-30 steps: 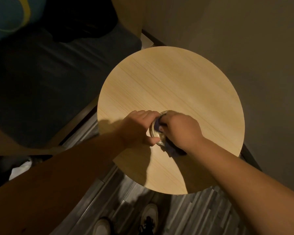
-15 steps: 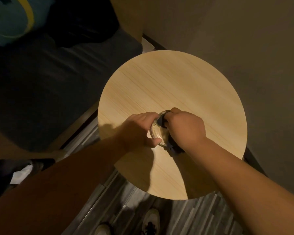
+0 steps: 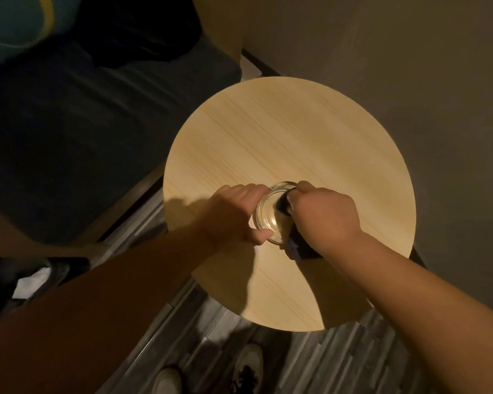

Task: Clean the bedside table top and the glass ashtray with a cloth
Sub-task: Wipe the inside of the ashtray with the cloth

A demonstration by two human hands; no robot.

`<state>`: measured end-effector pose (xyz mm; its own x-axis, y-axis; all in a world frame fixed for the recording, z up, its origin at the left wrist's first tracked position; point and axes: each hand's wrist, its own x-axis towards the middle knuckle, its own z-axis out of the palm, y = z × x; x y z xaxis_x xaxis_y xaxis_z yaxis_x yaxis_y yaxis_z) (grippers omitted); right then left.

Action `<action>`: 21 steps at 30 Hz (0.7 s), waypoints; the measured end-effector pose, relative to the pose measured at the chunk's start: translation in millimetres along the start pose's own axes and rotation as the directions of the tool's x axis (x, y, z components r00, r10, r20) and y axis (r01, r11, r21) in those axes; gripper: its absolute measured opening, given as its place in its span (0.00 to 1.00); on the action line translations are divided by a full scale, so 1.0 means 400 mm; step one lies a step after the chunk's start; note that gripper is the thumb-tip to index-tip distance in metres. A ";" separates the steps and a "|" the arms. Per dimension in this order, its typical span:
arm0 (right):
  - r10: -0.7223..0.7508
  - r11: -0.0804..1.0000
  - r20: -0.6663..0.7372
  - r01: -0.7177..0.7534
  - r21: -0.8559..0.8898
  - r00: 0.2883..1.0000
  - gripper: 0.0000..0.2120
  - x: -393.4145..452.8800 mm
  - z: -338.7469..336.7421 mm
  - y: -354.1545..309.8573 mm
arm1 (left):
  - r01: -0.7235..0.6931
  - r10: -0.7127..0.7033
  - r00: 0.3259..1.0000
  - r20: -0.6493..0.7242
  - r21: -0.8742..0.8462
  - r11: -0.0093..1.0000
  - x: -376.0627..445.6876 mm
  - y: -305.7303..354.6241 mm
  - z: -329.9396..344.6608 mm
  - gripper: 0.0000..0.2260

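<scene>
A round glass ashtray (image 3: 269, 211) stands on the round light-wood bedside table top (image 3: 291, 137), near its front half. My left hand (image 3: 234, 214) wraps the ashtray's left side, thumb along the near rim. My right hand (image 3: 325, 217) presses a dark cloth (image 3: 283, 204) into the right part of the bowl. A loose end of the cloth (image 3: 296, 250) hangs out under my right wrist onto the table. The ashtray's right rim is hidden by that hand.
A dark bed (image 3: 69, 123) lies to the left of the table, with a blue and yellow object (image 3: 15, 21) at its far corner. A plain wall (image 3: 410, 66) runs close behind and right. My shoes (image 3: 248, 365) stand on grey plank flooring below the table edge.
My right hand with the cloth has shifted right inside the ashtray, so more of the clear bowl shows. My left hand keeps its hold. The camera tilted slightly.
</scene>
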<state>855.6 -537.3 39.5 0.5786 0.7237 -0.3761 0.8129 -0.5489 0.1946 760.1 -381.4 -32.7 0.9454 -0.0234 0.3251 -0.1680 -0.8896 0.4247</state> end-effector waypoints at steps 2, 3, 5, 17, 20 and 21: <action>0.035 0.999 0.038 -0.035 0.000 0.999 0.11 -0.011 -0.009 -0.005 | -0.005 0.005 1.000 0.001 0.041 0.999 0.000 0.002 0.002 0.28; 0.053 0.998 0.058 -0.054 0.014 0.997 0.07 -0.011 -0.013 -0.007 | -0.004 0.004 1.000 0.007 0.056 0.998 0.000 0.002 0.003 0.28; 0.060 0.995 0.124 -0.070 0.077 0.990 0.07 -0.012 -0.018 -0.004 | -0.005 0.003 1.000 0.019 0.085 0.996 -0.004 0.005 0.007 0.29; 0.089 0.455 0.032 -0.069 0.888 0.996 0.05 -0.068 0.006 0.055 | -0.053 0.050 0.995 0.088 0.033 0.998 -0.004 0.001 -0.007 0.27; 0.344 0.223 -0.002 -0.079 0.972 0.939 0.06 -0.138 -0.010 0.120 | -0.074 0.074 0.988 0.137 -0.002 0.997 -0.003 -0.004 -0.026 0.32; 0.411 0.156 0.012 -0.084 0.984 0.912 0.06 -0.158 -0.018 0.137 | -0.074 0.075 0.986 0.148 -0.014 0.997 -0.001 -0.005 -0.032 0.33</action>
<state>864.2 -610.2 80.4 0.8608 0.4288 -0.2741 0.0138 -0.5581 -0.8297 756.4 -374.0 -22.9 0.9609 -0.1575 0.2275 -0.2414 -0.8790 0.4111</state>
